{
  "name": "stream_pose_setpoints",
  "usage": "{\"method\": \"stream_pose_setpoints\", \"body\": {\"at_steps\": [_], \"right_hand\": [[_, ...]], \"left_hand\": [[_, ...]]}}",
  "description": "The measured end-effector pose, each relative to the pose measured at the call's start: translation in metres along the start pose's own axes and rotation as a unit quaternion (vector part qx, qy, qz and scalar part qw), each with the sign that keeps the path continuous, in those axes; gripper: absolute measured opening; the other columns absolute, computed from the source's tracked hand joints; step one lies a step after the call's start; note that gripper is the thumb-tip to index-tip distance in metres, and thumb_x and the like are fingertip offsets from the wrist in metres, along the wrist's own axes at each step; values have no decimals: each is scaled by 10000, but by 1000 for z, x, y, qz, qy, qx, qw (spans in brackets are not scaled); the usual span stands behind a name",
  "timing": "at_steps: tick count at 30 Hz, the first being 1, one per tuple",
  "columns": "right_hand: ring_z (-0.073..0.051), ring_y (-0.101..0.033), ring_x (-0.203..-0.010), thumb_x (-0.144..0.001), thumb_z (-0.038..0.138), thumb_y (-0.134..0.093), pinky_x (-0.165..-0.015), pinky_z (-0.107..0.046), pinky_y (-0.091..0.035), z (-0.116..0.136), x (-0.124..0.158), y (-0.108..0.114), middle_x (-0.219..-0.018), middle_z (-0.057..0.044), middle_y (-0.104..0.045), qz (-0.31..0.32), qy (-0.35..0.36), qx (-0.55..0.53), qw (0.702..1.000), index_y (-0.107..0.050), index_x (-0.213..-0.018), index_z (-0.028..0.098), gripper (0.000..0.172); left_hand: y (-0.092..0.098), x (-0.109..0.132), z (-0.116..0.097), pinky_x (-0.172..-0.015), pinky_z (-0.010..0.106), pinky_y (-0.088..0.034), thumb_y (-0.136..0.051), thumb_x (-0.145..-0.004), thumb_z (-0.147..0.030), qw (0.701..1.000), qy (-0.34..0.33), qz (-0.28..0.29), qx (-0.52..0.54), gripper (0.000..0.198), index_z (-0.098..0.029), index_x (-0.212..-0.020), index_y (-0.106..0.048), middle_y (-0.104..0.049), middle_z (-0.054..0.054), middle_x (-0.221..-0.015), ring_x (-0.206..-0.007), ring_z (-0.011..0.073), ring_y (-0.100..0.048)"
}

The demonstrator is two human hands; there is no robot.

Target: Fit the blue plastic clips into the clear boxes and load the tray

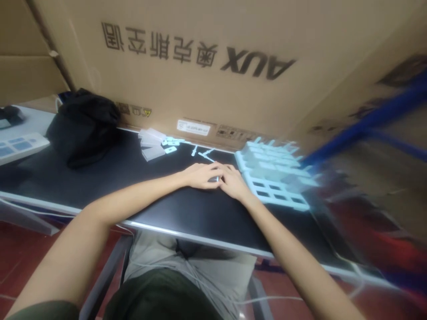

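My left hand (202, 175) and my right hand (232, 181) meet over the black table (187, 209), fingers closed together. Between them shows a bit of a small light-blue piece (217, 179); mostly hidden, it cannot be told which hand grips it. Just beyond the hands lie thin light-blue strips (207, 154). Farther back on the left are white rectangular pieces (153, 144) beside small light-blue parts (171, 142). Right of my right hand stands a light-blue slotted rack (276, 195) with more light-blue parts on it.
A large cardboard box (200, 89) with printed lettering stands behind the table. On the left are a black cloth bundle (85, 126) and a white panel with blue patches (23, 146). A blue metal bar (360, 124) slants at the right.
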State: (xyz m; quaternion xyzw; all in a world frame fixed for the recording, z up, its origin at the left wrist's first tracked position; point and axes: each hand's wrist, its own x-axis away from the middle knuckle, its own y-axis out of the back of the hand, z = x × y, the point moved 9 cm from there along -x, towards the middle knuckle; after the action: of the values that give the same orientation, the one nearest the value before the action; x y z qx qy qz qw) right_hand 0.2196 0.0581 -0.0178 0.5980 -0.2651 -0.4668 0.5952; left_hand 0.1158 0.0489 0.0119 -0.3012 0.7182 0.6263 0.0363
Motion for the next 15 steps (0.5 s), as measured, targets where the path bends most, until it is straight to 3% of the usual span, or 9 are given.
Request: {"method": "stream_pose_setpoints", "body": {"at_steps": [5,10,13,15], "right_hand": [[-364,-498,-1353,-971,305,-439,-1088,-529,-458,-1,-2,1,-1600,-152,-547,-5,7,-11,1000,-526,-1553,132,613],[-372,-524,-1334,-1029,385,-402,-1079,-521,-458,2,-3,8,-1518,-184,-595,-22,17,-30,999,-551,-1493,140,546],[-360,-540,-1308,-1045,421,-392,-1067,-494,-465,4,-2,12,-1485,-196,-591,-16,9,-19,1000,-546,-1481,135,543],[-356,-544,-1287,-1052,430,-377,-1053,-476,-468,5,-2,14,-1454,-212,-582,-10,6,-9,1000,-529,-1499,113,569]], "left_hand": [[0,1,5,-738,296,-551,-550,-1031,-543,999,28,8,-22,328,-283,-1194,-664,-636,66,-1306,-978,223,-718],[7,5,8,-745,298,-550,-483,-1048,-597,993,40,13,-108,406,-255,-1181,-659,-642,92,-1326,-972,227,-717],[25,19,13,-703,281,-538,-498,-1032,-612,984,12,9,-180,433,-238,-1159,-676,-659,113,-1331,-1001,238,-718],[49,36,23,-710,285,-546,-532,-1008,-614,979,8,-24,-202,422,-233,-1098,-688,-674,114,-1313,-1009,239,-717]]}}
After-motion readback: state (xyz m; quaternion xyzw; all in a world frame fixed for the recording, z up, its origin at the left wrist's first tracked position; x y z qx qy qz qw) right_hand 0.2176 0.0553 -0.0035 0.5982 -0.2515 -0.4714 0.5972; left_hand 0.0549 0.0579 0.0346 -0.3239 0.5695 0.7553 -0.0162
